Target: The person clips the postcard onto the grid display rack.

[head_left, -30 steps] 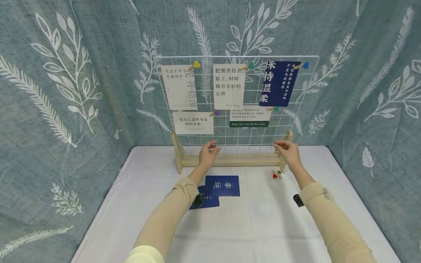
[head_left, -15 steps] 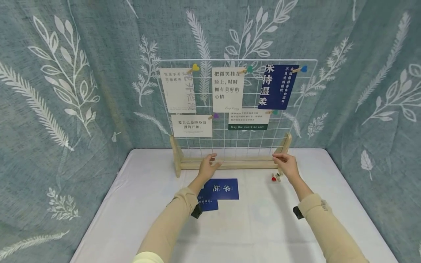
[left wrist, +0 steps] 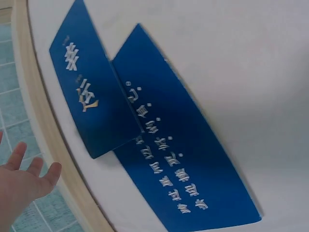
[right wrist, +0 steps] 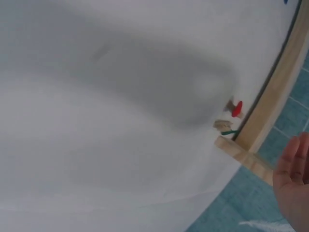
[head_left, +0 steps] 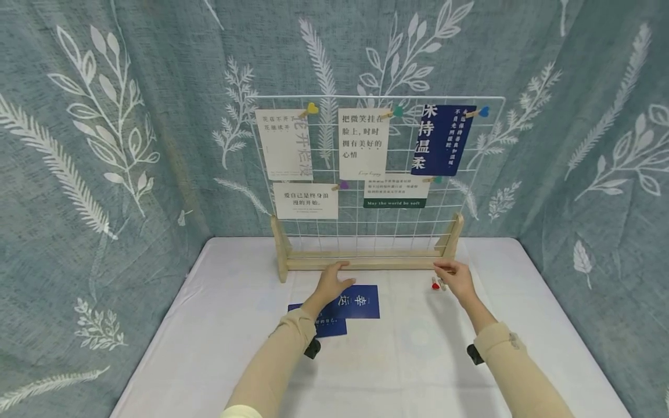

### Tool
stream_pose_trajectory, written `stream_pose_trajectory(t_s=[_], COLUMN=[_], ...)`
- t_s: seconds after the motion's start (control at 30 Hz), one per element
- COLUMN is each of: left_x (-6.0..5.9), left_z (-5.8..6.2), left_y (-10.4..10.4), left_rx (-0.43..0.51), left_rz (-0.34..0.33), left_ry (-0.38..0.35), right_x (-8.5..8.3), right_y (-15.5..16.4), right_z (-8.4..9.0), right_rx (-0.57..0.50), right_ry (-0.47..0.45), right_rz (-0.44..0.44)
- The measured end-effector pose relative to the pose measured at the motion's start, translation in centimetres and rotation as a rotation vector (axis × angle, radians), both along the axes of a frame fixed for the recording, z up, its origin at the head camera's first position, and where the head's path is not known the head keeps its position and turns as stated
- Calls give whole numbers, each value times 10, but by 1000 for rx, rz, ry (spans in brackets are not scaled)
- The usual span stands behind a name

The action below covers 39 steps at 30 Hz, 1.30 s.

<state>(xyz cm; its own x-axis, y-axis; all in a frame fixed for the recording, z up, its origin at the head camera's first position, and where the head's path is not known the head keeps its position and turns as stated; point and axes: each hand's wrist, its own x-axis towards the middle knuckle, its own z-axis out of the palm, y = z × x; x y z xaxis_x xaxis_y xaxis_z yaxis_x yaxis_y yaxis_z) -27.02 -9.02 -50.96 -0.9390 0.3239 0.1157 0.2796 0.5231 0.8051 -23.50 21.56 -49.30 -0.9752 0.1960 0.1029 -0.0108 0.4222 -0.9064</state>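
We see our left hand (head_left: 331,284) relaxed, empty, just above two overlapping blue cards (head_left: 360,302) on the white tabletop (head_left: 418,360), our right hand (head_left: 457,277) relaxed, empty, beside small clips (head_left: 436,284), wooden-based grid stand (head_left: 366,262) just beyond.

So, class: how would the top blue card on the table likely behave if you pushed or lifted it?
The top blue card lies flat and thin, so it is probably light and would slide easily on the white cloth. Lifted by an edge, it would likely bend slightly.

Bright, even light from above; soft shadows under the arms on the white bench (head_left: 407,360). Head view bends at its edges (curtain leaves stretched); right wrist view is blurred, shadowed
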Motion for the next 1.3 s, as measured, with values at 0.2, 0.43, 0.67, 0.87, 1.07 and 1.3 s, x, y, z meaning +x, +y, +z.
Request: stream_pose_trajectory(t_s=[0.2,0.43,0.67,0.87,1.07,1.3], left_x=[-1,3,7,5,8,18], left_z=[-11,-16,-22,-35,-35,-34], left_y=[0,-1,-5,-5,-4,0], left_rx=[-81,-281,-367,-478,-549,-557], left_rz=[0,-51,-32,4,1,48], left_ry=[-69,-104,-153,-141,-146,-111], right_x=[2,9,17,19,23,31], right_y=[6,17,26,24,24,31], right_z=[-12,-27,-40,-45,-45,-46], right_rx=[36,156,224,184,208,268], right_ry=[-27,-5,-10,9,-20,-36], right_rz=[11,-14,-29,-15,-25,-10])
